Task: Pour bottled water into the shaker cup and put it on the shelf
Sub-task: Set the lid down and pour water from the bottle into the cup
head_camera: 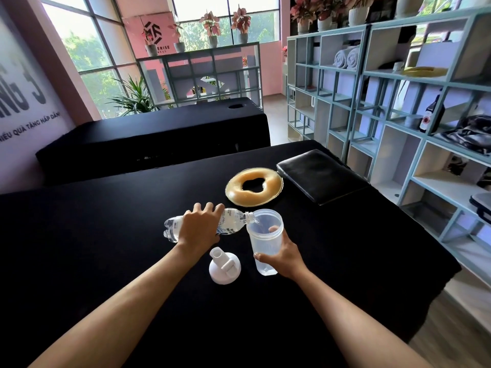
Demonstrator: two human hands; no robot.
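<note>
Nearest us sits the white shaker lid (224, 265), loose on the black table (106, 235) between our two forearms. Our right hand (283, 254) wraps around the clear shaker cup (265, 241), holding it upright with its base on or just above the cloth (we cannot tell which). Our left hand (198, 227) grips the water bottle (207, 224) from above, tipped nearly flat, its open mouth at the cup's rim; some water already lies in the cup's bottom. Beyond lie a yellowish ring cushion (254, 186) and a black pad (320, 175); the pale blue shelf (398, 107) stands along the right
</note>
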